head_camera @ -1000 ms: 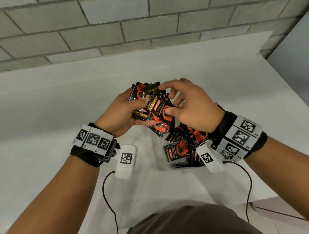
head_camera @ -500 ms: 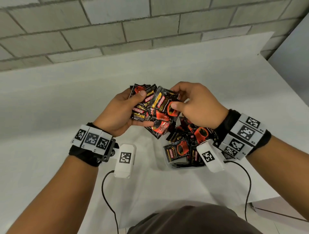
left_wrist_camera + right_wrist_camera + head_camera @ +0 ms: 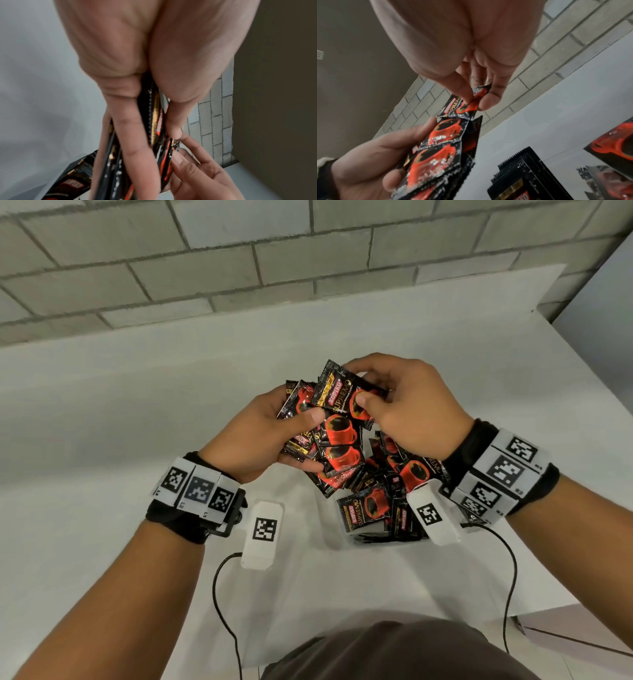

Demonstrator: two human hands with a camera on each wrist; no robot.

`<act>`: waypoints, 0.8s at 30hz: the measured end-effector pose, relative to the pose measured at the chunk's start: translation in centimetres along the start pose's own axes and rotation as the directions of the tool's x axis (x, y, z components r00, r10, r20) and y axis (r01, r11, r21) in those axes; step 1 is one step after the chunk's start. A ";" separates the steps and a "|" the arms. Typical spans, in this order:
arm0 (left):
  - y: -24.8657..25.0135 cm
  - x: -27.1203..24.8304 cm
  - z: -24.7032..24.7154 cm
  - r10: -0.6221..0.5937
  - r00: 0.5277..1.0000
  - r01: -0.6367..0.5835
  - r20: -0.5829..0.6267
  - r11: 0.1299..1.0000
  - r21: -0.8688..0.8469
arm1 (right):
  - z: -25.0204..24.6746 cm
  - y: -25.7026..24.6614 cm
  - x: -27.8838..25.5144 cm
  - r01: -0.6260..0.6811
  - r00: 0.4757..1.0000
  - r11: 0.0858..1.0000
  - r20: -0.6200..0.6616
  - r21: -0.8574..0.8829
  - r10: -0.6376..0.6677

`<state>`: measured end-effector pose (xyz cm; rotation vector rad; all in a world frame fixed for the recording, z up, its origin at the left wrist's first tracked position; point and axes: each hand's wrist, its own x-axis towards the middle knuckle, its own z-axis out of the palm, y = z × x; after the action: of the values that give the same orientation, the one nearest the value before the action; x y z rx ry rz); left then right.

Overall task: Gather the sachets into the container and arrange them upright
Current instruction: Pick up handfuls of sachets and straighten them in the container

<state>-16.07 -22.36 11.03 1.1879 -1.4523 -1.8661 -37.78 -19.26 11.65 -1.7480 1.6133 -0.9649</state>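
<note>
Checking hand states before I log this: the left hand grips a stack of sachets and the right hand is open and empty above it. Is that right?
Not quite. The left hand does grip the stack of sachets, but the right hand is not empty: it pinches one sachet at the stack's top, as the right wrist view shows.

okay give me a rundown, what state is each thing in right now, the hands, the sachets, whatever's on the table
left hand: grips a fanned stack of sachets, held above the table.
right hand: pinches the top sachet at the stack.
sachets in the container: jumbled, tilted various ways, not yet neatly upright.
container: mostly hidden; state unclear.
table: white, bears the container.
</note>
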 end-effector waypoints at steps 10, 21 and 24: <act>0.1 0.5 -0.3 0.065 0.992 -0.066 -0.104 0.998 -0.003 | -0.4 0.3 0.2 -0.149 0.988 0.987 -0.026 0.068 0.151; 0.4 0.2 0.2 0.055 0.998 -0.056 0.009 0.995 0.077 | 0.1 0.0 -0.4 -0.163 0.983 0.985 0.097 0.063 0.157; 0.3 0.2 0.2 0.036 0.999 -0.038 0.027 0.996 0.086 | -0.2 -0.2 -0.2 -0.087 0.994 0.996 0.071 0.028 0.085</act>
<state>-16.40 -22.49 11.30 1.1730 -1.5728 -1.8155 -37.83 -18.99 11.86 -1.6590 1.6068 -0.8750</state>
